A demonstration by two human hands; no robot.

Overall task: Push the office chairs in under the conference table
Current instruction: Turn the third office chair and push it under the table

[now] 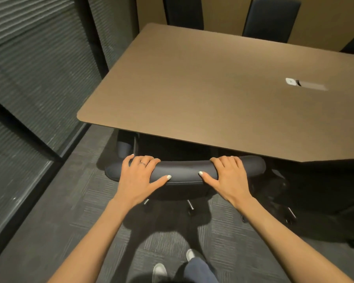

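Observation:
A dark office chair (184, 170) stands at the near edge of the brown conference table (213, 88), its seat hidden under the tabletop and only the top of its backrest showing. My left hand (138, 176) grips the backrest's left part, fingers curled over the far side, thumb on the near side. My right hand (228, 176) grips the right part the same way. A second dark chair (319, 190) stands to the right, partly under the table edge.
Two dark chair backs (271, 17) stand behind the table's far side. A small white device (291, 81) lies on the tabletop at right. A glass wall with blinds (29, 78) runs along the left. Grey carpet (70, 211) and my feet (159, 271) are below.

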